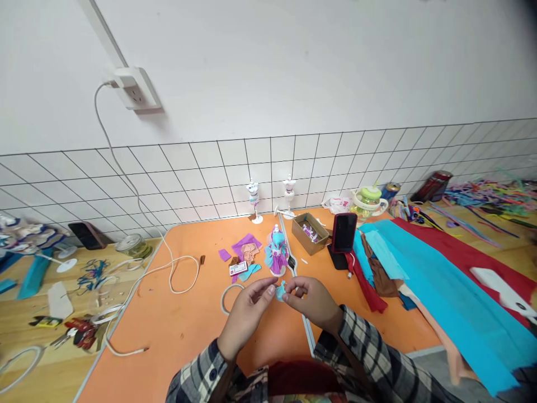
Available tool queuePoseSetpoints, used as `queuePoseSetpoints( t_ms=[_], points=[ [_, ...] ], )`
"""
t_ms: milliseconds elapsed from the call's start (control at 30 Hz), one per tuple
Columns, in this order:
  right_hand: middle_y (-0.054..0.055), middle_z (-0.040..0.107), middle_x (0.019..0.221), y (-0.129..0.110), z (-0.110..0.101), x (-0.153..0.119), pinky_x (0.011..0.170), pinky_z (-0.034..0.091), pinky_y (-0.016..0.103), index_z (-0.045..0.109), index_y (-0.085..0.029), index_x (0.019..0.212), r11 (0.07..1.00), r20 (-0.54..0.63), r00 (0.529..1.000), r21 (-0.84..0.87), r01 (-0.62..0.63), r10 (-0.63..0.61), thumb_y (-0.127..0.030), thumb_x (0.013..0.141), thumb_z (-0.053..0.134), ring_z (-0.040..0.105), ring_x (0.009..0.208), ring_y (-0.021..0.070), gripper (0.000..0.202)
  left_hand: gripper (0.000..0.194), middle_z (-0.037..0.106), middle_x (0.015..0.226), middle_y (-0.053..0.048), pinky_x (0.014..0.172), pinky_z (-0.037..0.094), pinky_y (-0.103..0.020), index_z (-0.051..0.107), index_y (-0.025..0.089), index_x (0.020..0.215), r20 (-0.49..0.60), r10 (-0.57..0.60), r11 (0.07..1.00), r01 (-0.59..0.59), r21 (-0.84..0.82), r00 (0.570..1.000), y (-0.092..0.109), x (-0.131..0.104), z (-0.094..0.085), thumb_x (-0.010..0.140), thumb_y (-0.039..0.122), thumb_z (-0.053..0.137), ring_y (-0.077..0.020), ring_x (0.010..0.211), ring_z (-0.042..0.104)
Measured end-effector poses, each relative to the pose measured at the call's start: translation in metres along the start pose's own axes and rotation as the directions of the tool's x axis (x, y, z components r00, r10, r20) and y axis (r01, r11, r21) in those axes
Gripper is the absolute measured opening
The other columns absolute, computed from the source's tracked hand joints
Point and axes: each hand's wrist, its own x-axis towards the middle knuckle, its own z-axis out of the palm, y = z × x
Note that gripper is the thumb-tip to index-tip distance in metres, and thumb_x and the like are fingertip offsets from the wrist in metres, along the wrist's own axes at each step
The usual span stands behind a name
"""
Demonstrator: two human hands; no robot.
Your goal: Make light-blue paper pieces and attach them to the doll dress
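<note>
A small scrap of light blue crepe paper (280, 292) is pinched between the fingertips of my left hand (250, 309) and my right hand (314, 302), above the orange table. Just beyond my fingers stands a miniature dress form (277, 252) dressed in blue and purple crepe paper. To its left lie a purple crepe piece (242, 244), a crumpled peach piece (250, 253), a small white-and-purple box (238, 268) and blue scraps (251, 272). A white tape roll (229, 298) is beside my left hand, partly hidden by it.
Two more dress forms (254, 198) (289, 193) stand by the tiled wall. A cardboard box (311, 234) and a propped phone (344, 234) are to the right, near long blue crepe sheets (453, 296). A white cable (171, 263) crosses the table's left side.
</note>
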Motion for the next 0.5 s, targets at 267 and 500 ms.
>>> queuePoseSetpoints(
  t_ms=[267,500],
  points=[
    [0.000,0.061,0.067,-0.003,-0.005,-0.002,0.053,0.041,0.022,0.067,-0.017,0.080,0.995,-0.018,0.996,-0.047,0.083,-0.084,-0.035,0.072,0.065,0.046,0.052,0.0090,0.020,0.028,0.072,0.077,-0.004,0.078,0.047,-0.030,0.072,0.016,0.076,0.019,-0.081,0.987,0.083,-0.139,0.996,-0.003,0.005,0.001,0.068,0.042,0.074,-0.0194,0.077,0.063],
    [0.002,0.064,0.072,-0.012,-0.007,0.000,0.058,0.043,0.024,0.068,-0.018,0.077,0.983,-0.116,0.976,-0.035,0.179,-0.182,-0.033,0.073,0.064,0.049,0.059,0.0111,0.016,0.028,0.068,0.075,-0.002,0.071,0.044,-0.027,0.068,0.016,0.078,0.071,-0.046,0.997,0.050,-0.052,0.996,0.000,0.003,0.005,0.070,0.043,0.072,-0.0162,0.072,0.059]
  ],
)
